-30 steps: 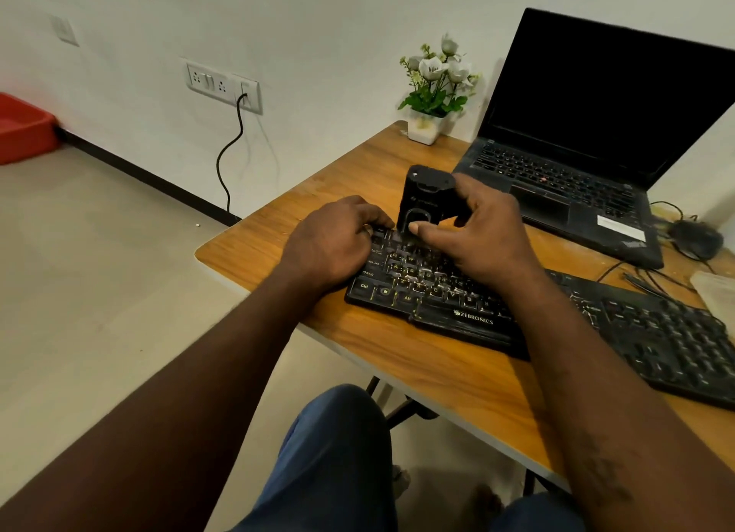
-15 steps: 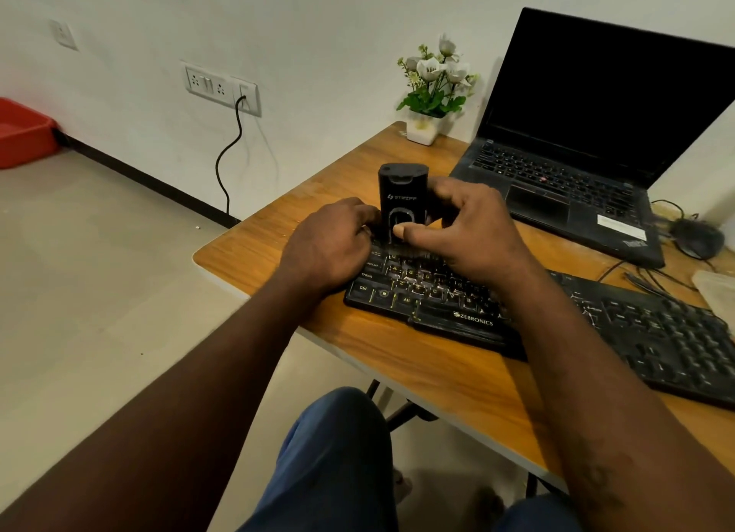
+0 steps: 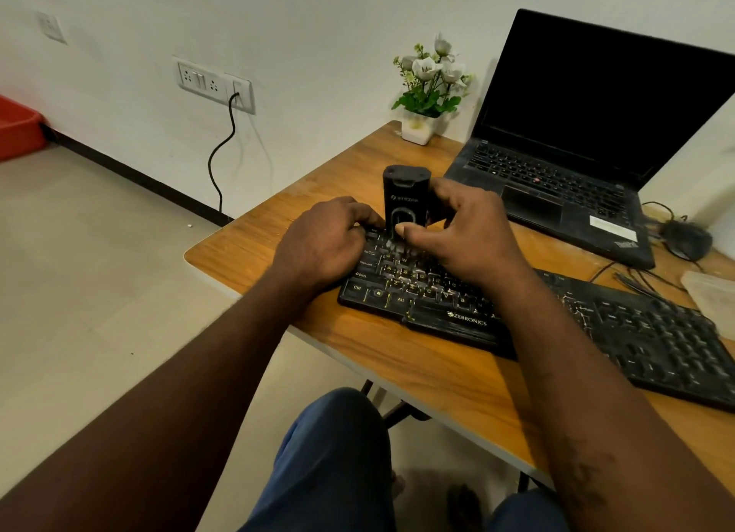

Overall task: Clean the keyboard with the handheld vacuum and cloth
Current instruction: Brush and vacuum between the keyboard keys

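Blk vacuum (image 3: 405,201), blk keyboard (image 3: 457,296) w/ yellow legends, wood-grain table (image 3: 417,368)

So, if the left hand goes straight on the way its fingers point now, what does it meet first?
Most likely the handheld vacuum, standing on the keyboard just beyond the left hand; the right hand grips it. Depth is hard to judge from one view.
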